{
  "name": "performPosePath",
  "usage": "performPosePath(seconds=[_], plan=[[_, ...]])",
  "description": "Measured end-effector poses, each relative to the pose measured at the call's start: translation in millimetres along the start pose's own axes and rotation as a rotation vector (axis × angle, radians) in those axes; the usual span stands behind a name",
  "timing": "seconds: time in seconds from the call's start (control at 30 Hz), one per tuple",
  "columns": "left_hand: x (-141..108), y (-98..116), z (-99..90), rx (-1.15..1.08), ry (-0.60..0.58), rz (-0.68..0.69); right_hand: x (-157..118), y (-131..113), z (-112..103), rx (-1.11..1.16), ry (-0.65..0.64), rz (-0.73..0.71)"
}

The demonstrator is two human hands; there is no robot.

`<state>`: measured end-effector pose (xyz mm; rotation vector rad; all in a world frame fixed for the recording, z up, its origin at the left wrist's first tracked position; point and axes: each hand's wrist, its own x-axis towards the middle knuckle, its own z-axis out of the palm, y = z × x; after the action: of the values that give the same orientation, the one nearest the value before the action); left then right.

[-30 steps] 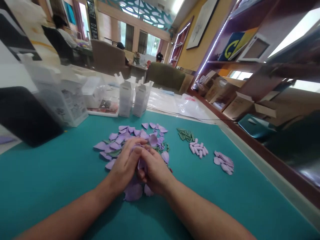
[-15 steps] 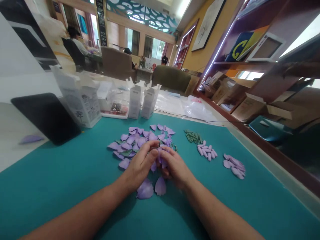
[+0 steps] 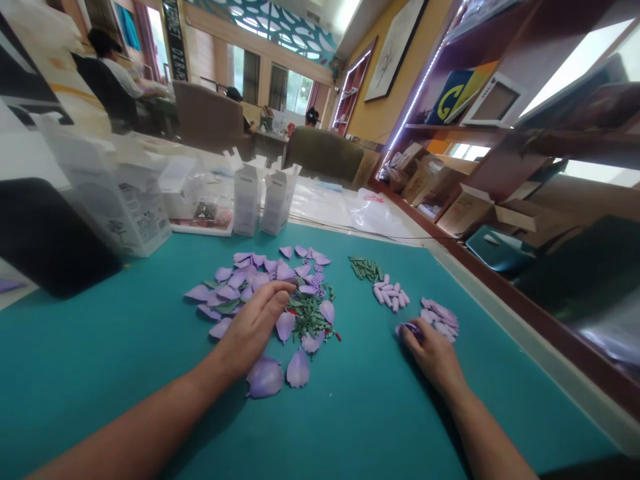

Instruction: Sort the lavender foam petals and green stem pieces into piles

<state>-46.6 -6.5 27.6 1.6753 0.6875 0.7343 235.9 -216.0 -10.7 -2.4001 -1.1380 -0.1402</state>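
Observation:
My right hand is closed on a purple petal piece, just left of a small stack of lilac petals. Over the loose pile of lilac petals, my left hand has its fingers together; a small greyish-purple bit shows at the tips, too unclear to name. Beside that hand lies a heap of small green parts with a few red bits among them. Two larger petals, a broad one and a narrower one, rest nearer to me.
Green sticks and lilac capsule-shaped pieces form separate piles on the teal mat. White boxes and a black tablet-like panel stand along the far left. A shelf with cardboard boxes borders the right. Other people sit farther back.
My hands were together over the pile; the right has moved away to the right with a purple piece, beside the petal stack. The green heap is uncovered. The view has shifted right.

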Motion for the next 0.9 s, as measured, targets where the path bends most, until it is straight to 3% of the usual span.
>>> performPosePath(seconds=[0.13,0.43,0.63,0.9], plan=[[1,-1,-0.5,0.019,0.018,-0.020,2,15,1,-0.140,-0.062,-0.026],[-3,5,-2.9,0.089,-0.061,-0.047,13,55,26,-0.144,0.039,-0.181],[-3,5,-1.5,0.003,-0.079,-0.075,9,43,27,-0.101,0.050,-0.268],[-1,0,0.4,-0.007,-0.086,-0.042,15,31,33,-0.091,0.090,-0.281]])
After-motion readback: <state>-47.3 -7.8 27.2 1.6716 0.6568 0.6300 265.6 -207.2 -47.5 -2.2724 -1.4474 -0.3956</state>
